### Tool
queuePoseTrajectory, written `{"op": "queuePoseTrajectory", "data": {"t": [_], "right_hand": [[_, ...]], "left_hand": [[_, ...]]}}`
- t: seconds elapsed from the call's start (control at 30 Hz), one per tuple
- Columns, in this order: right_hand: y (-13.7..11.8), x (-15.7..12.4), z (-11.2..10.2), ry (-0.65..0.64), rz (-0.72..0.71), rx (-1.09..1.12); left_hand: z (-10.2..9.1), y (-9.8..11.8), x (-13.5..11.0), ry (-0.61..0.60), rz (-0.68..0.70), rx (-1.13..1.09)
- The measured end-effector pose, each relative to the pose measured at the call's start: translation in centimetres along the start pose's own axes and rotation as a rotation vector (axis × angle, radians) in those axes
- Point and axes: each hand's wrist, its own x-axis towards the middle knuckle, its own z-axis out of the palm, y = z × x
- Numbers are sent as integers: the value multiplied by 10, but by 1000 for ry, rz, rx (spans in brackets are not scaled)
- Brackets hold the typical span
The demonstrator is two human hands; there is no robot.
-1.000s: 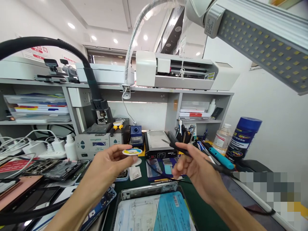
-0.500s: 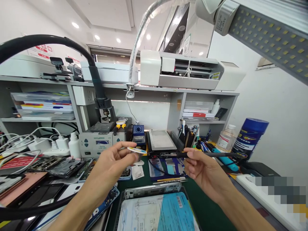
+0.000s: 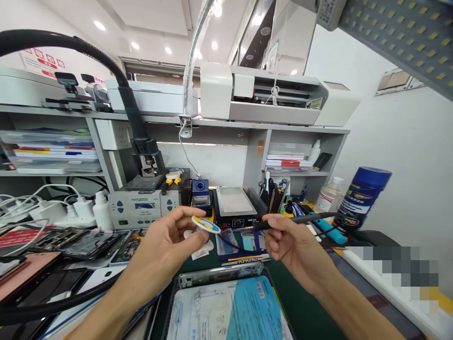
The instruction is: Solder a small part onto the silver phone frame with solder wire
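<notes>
My left hand [image 3: 164,243] is closed on a small flat spool [image 3: 208,225] with a white rim and a yellow-and-blue label, pinched between thumb and fingers. The label tilts toward me. In my right hand [image 3: 288,238] is a soldering iron [image 3: 261,226] with a black grip, its thin metal end pointing left toward the spool. The iron's tip stops a short way from the spool's edge. Below both hands a tray [image 3: 170,307] holds a worn white-and-blue pad [image 3: 247,307], with a metal phone frame [image 3: 219,275] along its back.
A grey rework station [image 3: 136,208] stands behind my left hand, and a black-sided heating plate [image 3: 235,203] at centre back. Phone parts [image 3: 88,248] crowd the left side. At right stand a blue spray can [image 3: 366,198] and a clear bottle [image 3: 329,196]. A lamp [image 3: 399,42] hangs overhead.
The spool has turned so its labelled face shows more. The soldering iron has shifted left, its end now closer to the spool. The whole view has moved slightly.
</notes>
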Motion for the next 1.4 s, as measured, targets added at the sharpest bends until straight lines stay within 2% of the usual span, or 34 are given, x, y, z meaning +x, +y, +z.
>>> {"op": "queuePoseTrajectory", "data": {"t": [0.3,0.77,1.4], "right_hand": [[1,1,0,-7,-28,-21],[1,0,0,-25,-25,-39],[2,0,0,-27,-29,-56]], "left_hand": [[0,-5,1,-8,-6,30],[-10,-18,9,-57,-16,69],[-2,-5,2,-30,-28,82]]}}
